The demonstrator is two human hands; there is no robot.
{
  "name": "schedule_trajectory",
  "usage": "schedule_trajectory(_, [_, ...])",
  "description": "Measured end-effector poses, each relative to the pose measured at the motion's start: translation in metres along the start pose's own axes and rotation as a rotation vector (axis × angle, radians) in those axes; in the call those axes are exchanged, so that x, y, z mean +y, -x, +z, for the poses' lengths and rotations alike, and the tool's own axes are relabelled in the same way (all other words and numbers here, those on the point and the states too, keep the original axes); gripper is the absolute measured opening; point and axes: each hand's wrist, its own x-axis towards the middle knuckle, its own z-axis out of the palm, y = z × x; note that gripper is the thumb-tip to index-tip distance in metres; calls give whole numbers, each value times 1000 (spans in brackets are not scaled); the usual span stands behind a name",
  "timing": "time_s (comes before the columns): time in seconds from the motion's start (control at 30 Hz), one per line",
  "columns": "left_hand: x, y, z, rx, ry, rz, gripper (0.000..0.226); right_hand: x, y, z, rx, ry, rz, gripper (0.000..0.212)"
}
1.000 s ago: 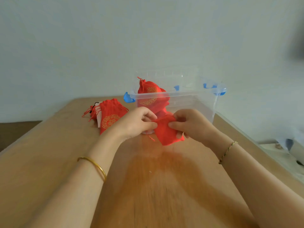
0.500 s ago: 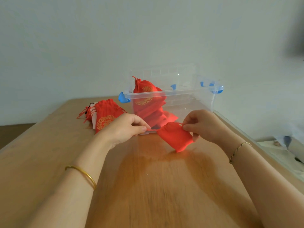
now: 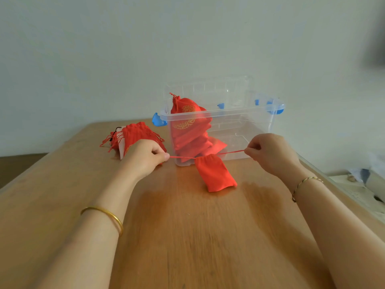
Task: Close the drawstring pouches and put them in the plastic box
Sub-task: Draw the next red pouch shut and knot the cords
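Cinching a pouch, from where I watch through the head camera: my left hand and right hand each pinch one end of the red drawstring, the cord stretched taut between them. The red pouch hangs from it at mid-span, neck gathered, its lower corner resting on the wooden desk just in front of the clear plastic box. Each grip is clenched on the cord alone, not on the fabric.

Inside the box, several filled red pouches are heaped against its left wall, the topmost rising above the rim. A small pile of pouches still waiting lies on the desk behind my left hand.

The risks, as I judge them: pulling unevenly could drag the pouch sideways across the desk instead of tightening its neck, and a thin cord pinched only at the fingertips may slip free. An overhard tug might snap the cord or tear its channel. The tall heap could also topple when this one is dropped onto it.
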Motion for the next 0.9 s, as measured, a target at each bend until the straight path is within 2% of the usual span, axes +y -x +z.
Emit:
schedule_trajectory(0.23, [-10, -2, -16, -21, 7, -70, 31, 11, -3, -4, 24, -38, 151, 11])
schedule_trajectory(0.27, [-6, -1, -17, -28, 95, -100, 32, 10, -3, -4, 18, -29, 147, 12])
schedule_trajectory(0.33, [9, 2, -20, -98, 484, -147, 31, 5, -1, -8, 7, -80, 122, 14])
schedule_trajectory(0.4, [26, 6, -23, -232, 917, -90, 29, -7, 3, -19, -8, -268, 87, 14])
schedule_trajectory(0.47, [42, 8, -23, -317, 1115, -3, 27, -21, 10, -29, -18, -476, 31, 12])
schedule_trajectory(0.57, [63, 8, -15, -371, 1060, 42, 21, -42, 16, -37, -28, -685, -75, 12])
schedule_trajectory(0.7, [82, 7, -7, -448, 913, 53, 8, -59, 14, -41, -61, -809, -148, 12])
schedule_trajectory(0.8, [89, 4, -3, -422, 738, 112, 14, -67, 11, -43, -111, -836, -186, 14])
schedule_trajectory(0.9, [93, -1, 0, -376, 645, 140, 9, -70, 7, -44, -140, -872, -210, 15])
